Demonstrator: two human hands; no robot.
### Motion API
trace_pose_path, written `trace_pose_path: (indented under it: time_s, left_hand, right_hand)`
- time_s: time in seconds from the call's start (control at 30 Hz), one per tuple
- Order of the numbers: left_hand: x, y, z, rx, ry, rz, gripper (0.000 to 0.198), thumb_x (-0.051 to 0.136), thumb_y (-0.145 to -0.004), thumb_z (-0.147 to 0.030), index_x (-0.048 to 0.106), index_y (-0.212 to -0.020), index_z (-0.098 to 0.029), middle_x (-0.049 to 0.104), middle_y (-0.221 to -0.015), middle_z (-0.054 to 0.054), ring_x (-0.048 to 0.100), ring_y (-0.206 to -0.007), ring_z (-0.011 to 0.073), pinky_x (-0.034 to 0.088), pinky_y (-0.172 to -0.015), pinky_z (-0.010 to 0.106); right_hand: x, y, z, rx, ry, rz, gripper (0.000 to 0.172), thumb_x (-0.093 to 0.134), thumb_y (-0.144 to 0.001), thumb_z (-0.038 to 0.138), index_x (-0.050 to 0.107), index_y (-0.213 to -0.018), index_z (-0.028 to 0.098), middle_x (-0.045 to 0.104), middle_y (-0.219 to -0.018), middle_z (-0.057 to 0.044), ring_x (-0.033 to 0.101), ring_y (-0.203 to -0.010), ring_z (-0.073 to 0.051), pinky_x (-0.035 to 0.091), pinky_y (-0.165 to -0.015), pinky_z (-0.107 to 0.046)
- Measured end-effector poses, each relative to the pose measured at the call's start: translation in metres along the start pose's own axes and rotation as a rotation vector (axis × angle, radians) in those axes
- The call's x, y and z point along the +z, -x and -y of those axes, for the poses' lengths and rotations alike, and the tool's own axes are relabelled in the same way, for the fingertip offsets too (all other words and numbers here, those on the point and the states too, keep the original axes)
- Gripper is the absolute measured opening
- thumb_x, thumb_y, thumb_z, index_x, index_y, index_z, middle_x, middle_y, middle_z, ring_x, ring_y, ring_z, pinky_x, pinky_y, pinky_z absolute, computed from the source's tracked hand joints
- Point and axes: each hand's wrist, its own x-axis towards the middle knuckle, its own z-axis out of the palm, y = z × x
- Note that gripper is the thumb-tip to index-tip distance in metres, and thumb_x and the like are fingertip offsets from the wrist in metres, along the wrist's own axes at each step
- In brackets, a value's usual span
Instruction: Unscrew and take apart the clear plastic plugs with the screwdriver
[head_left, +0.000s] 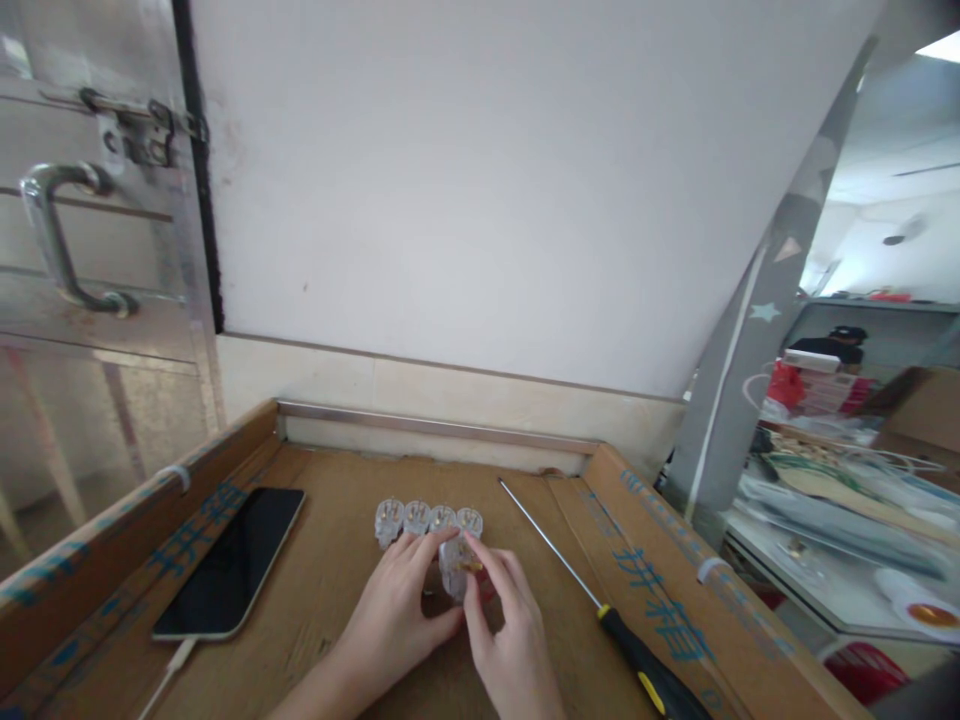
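My left hand and my right hand meet over a clear plastic plug and both grip it with their fingertips, low over the cardboard work surface. Small metal parts show inside the plug. Just behind my fingers stands a row of several matching clear plugs, side by side. My fingers hide the lower part of the held plug.
A black phone with a white cable lies at the left. A long screwdriver with a black and yellow handle lies at the right. Cardboard flaps edge both sides. A metal door with a handle is at far left, cluttered tables at far right.
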Motion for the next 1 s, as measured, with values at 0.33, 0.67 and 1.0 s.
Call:
trace_pose_path:
  time_s: [0.33, 0.67, 1.0]
  left_hand:
    - [0.0024, 0.0026, 0.0023, 0.023, 0.074, 0.004, 0.058, 0.062, -0.067, -0.017, 0.043, -0.122, -0.023, 0.061, -0.107, 0.006, 0.055, -0.095, 0.0233, 0.045, -0.085, 0.038]
    - [-0.0007, 0.0033, -0.0004, -0.093, 0.268, 0.02, 0.042, 0.053, -0.081, -0.024, 0.046, -0.123, -0.025, 0.059, -0.096, 0.004, 0.056, -0.087, 0.0182, 0.047, -0.081, 0.034]
    - [-0.003, 0.0023, 0.0004, -0.127, 0.317, -0.044, 0.037, 0.044, -0.082, -0.02, 0.047, -0.119, -0.021, 0.06, -0.105, 0.007, 0.057, -0.094, 0.0204, 0.046, -0.087, 0.037]
  right_hand:
    - [-0.0017, 0.0017, 0.0013, -0.028, 0.038, -0.034, 0.03, 0.037, -0.09, 0.018, 0.053, -0.116, 0.024, 0.059, -0.096, -0.006, 0.061, -0.088, -0.015, 0.052, -0.074, -0.022]
    - [-0.0009, 0.0011, -0.005, 0.125, -0.054, -0.022, 0.031, 0.045, -0.089, 0.031, 0.051, -0.119, 0.023, 0.059, -0.1, -0.007, 0.061, -0.087, -0.016, 0.052, -0.074, -0.024]
    - [-0.0003, 0.0006, -0.0016, 0.301, -0.35, 0.085, 0.036, 0.047, -0.087, 0.035, 0.051, -0.118, 0.019, 0.064, -0.104, -0.008, 0.062, -0.091, -0.018, 0.052, -0.079, -0.027]
